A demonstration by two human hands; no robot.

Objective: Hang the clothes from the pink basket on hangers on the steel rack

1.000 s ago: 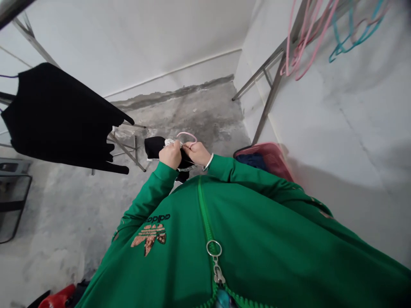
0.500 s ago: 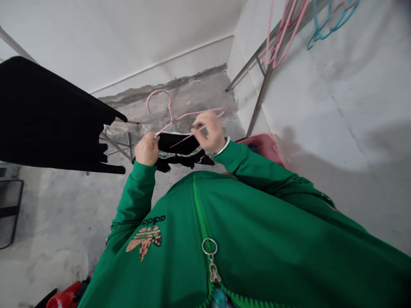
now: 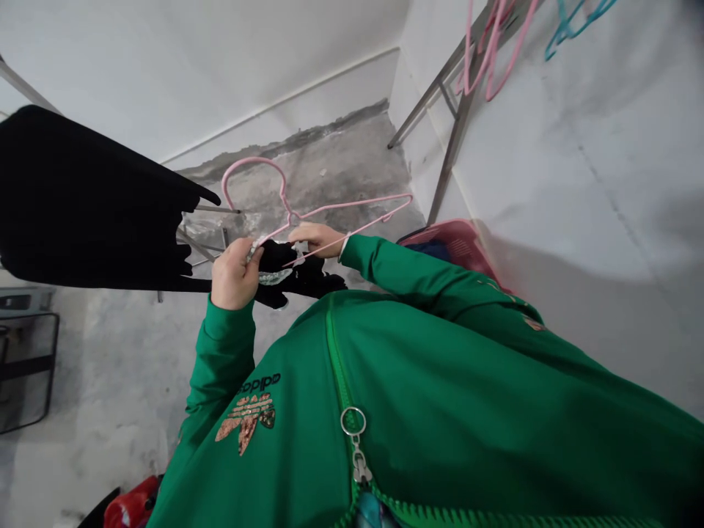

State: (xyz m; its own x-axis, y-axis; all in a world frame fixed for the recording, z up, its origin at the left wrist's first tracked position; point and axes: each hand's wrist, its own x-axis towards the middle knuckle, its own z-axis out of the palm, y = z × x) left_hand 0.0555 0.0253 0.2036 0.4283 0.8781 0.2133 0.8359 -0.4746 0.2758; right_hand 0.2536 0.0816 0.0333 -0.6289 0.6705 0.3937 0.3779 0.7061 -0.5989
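A pink clothes hanger (image 3: 352, 203) is in front of me, its hook toward the wall and its right arm sticking out bare past my right wrist. Its left end runs into a black garment (image 3: 311, 275) with pale lacy trim. My left hand (image 3: 235, 275) is closed on the trimmed edge and the hanger's left end. My right hand (image 3: 316, 238) pinches the garment's edge just below the hanger's neck, thumb and fingers together. The garment hangs bunched below both hands, and its lower part is partly hidden behind my green jacket.
A large black cloth (image 3: 93, 205) hangs at the left, close to my left hand. At the right, a pink basket (image 3: 467, 242) holds dark cloth beside a metal rack leg (image 3: 454, 154). More pink hangers (image 3: 498, 51) and a blue hanger (image 3: 572, 33) hang upper right.
My right hand has moved left and down from the hanger's right arm and now grips the garment's edge. The hanger and my left hand have shifted slightly left.
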